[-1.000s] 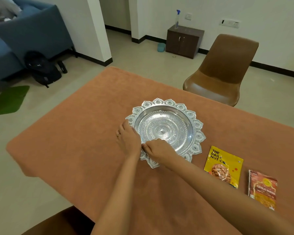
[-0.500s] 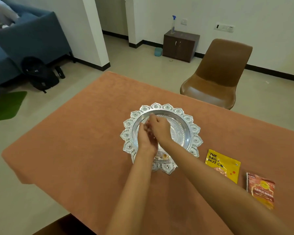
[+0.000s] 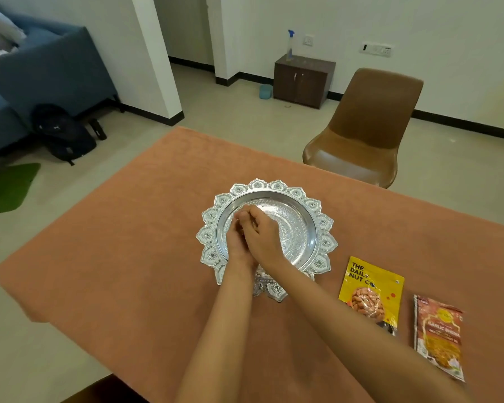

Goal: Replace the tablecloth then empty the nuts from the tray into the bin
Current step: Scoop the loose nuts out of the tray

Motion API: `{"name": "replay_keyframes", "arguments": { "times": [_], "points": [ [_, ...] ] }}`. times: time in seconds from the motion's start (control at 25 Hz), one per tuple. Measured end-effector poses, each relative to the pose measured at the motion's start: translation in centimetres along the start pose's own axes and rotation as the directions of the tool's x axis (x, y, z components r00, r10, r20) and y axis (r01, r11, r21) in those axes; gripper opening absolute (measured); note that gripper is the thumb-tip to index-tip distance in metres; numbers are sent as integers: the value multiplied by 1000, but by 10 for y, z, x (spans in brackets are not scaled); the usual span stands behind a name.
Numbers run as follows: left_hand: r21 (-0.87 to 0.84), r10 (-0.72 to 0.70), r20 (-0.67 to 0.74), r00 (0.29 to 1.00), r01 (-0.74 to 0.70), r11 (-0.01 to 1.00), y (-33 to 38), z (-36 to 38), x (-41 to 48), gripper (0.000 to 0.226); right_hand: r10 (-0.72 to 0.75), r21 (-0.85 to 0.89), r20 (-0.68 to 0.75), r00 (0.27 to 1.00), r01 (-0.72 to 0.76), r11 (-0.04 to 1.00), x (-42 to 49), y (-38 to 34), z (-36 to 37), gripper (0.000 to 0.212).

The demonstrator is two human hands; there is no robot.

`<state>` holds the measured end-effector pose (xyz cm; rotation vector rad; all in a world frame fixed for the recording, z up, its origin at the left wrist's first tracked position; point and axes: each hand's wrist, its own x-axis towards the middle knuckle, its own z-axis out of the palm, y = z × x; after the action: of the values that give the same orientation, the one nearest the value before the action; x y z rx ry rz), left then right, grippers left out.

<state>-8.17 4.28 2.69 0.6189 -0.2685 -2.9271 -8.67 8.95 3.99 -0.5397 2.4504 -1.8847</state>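
An ornate silver tray (image 3: 312, 205) with a petal rim stands mid-table on the orange tablecloth (image 3: 128, 242). Both my hands are inside its bowl, pressed against each other. My left hand (image 3: 235, 244) lies on the left with its fingers curled upward. My right hand (image 3: 264, 235) lies against it from the right, fingers curled over the left fingertips. Whatever is between them is hidden. A few pale nuts (image 3: 262, 274) show on the tray's near rim, between my wrists. No bin is in view.
A yellow nut packet (image 3: 370, 292) and a red snack packet (image 3: 438, 335) lie on the cloth right of the tray. A brown chair (image 3: 367, 129) stands behind the table. A dark cabinet (image 3: 303, 81) with a spray bottle (image 3: 290, 45) stands by the wall. Sofa (image 3: 41, 74) and backpack (image 3: 61, 135) are at the left.
My hands left the tray's near rim, moved forward into the bowl and closed together. The view shifted slightly downward.
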Motion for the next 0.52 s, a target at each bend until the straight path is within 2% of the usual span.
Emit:
{"name": "replay_keyframes", "arguments": {
  "times": [0.08, 0.16, 0.2, 0.24, 0.28, 0.36, 0.44, 0.52],
  "points": [
    [-46, -11, -82, 997, 7, 999, 1, 1, 3, 34, -13, 108, 4, 1000, 12, 994, -1, 2, -4, 22],
    [-113, 31, -175, 984, -51, 992, 5, 4, 3, 32, 49, 258, -65, 997, -30, 966, 6, 1, -20, 24],
    [-165, 70, -189, 979, -102, 981, 10, 5, 2, 31, 81, 241, -106, 991, -54, 969, 14, 6, -30, 24],
    [-215, 117, -196, 973, -159, 964, 17, 5, 0, 32, 101, 108, -112, 989, -89, 990, 24, 18, -40, 26],
    [-245, 156, -194, 968, -202, 948, 25, 5, -1, 33, 118, -98, -52, 992, -123, 988, 33, 33, -49, 31],
    [-231, 201, -196, 960, -245, 942, 39, 1, -4, 35, 220, -473, 196, 956, -105, 875, 43, 59, -48, 55],
    [-194, 197, -202, 959, -236, 952, 47, -7, -4, 32, 281, -669, 257, 925, -39, 743, 43, 76, -28, 67],
    [-186, 185, -184, 965, -219, 958, 49, -13, -4, 31, 261, -744, 264, 929, 23, 668, 42, 75, -9, 66]
  ]
}}
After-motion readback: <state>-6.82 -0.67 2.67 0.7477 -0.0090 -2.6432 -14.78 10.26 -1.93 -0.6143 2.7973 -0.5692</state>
